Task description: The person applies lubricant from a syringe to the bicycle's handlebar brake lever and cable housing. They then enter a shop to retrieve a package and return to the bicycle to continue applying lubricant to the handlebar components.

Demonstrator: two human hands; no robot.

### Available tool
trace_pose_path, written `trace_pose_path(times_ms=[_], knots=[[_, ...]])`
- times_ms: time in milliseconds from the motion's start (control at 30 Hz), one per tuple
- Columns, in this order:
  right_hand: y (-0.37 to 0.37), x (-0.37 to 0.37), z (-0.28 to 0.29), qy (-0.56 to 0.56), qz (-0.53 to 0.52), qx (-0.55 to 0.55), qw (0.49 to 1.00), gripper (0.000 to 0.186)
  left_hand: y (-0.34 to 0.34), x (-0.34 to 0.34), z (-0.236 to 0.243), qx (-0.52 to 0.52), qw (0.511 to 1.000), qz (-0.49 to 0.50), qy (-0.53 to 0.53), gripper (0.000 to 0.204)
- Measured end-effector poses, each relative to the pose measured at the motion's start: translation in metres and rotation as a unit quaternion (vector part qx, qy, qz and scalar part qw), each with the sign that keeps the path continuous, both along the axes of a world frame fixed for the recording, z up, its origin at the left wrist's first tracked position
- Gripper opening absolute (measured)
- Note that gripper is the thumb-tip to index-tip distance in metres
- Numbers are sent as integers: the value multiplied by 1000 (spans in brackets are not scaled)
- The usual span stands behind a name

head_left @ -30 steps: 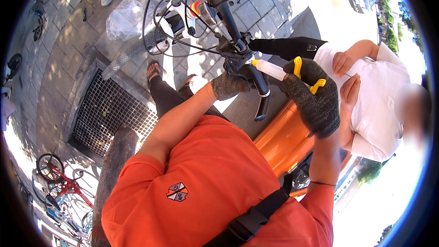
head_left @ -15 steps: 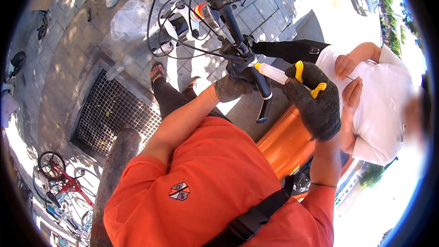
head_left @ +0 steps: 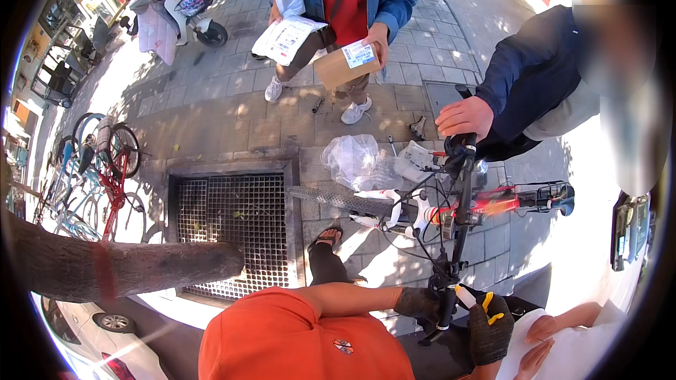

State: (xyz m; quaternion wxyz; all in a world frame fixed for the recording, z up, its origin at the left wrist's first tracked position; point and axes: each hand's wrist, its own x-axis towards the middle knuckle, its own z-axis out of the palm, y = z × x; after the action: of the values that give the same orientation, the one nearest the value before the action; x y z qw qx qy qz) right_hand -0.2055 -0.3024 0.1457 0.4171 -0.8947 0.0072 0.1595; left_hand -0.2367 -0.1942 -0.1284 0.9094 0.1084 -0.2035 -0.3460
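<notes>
A bicycle with a red frame and white fork stands before me, its black handlebar [head_left: 461,218] running toward me. My left hand [head_left: 415,304], in a dark knit glove, is closed round the near end of the handlebar beside the brake lever; its fingertips are partly hidden. My right hand [head_left: 491,331], gloved alike, grips a white tube-shaped tool [head_left: 465,297] with a yellow tip and yellow wing-like pieces. The tip points at the bar near the brake lever; whether it touches, I cannot tell. Another person's bare hand [head_left: 466,118] rests on the bar's far end.
A person ahead holds a cardboard box [head_left: 345,65] and white parcels [head_left: 287,39]. Clear plastic wrap [head_left: 352,160] lies by the front wheel [head_left: 345,199]. Left are a floor grate [head_left: 232,218], a tree trunk [head_left: 127,267] and parked bicycles [head_left: 105,176]. Someone in white [head_left: 556,345] is close on my right.
The view has swung, so the bicycle and both hands now sit lower, and the people ahead have come into sight. My left hand stays at the handlebar and my right hand keeps the tool.
</notes>
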Motion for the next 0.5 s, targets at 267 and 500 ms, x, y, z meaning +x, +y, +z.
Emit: trace_pose_path(times_ms=[267,500], knots=[[3,-1,10,-85,93,-57,990,15,-1,-6,17,38,998,-14,52,43],[4,1,8,-55,63,-57,995,16,6,-10,29,45,998,-10,51,46]])
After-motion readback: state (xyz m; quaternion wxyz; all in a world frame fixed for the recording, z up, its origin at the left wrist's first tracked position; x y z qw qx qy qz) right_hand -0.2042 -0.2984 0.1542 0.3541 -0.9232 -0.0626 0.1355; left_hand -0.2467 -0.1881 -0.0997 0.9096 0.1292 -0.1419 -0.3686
